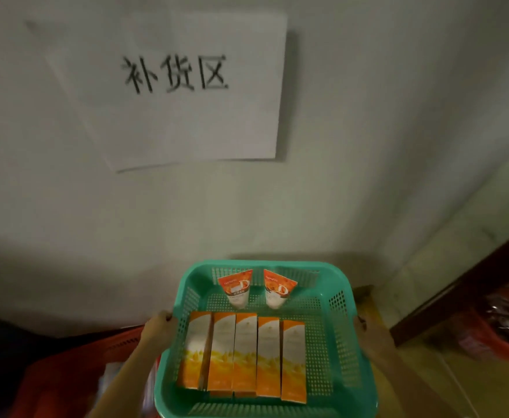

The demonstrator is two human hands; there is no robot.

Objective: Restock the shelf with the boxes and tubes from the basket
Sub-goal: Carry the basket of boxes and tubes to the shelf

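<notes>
Head view: a green perforated basket [342,351] is held in front of a pale wall [368,146]. The left hand [159,325] grasps the basket's left rim, fingers curled over the edge. The right hand [366,330] grips the right rim, fingers wrapped round it. Inside the basket, five orange-and-white boxes [242,356] lie flat side by side, touching, along the near part of the floor. Two orange-and-white tubes [257,286] lie at the far end, caps pointing toward the boxes. A white paper sign [187,122] with black characters hangs on the wall above. A red crate [66,366] sits lower left.
</notes>
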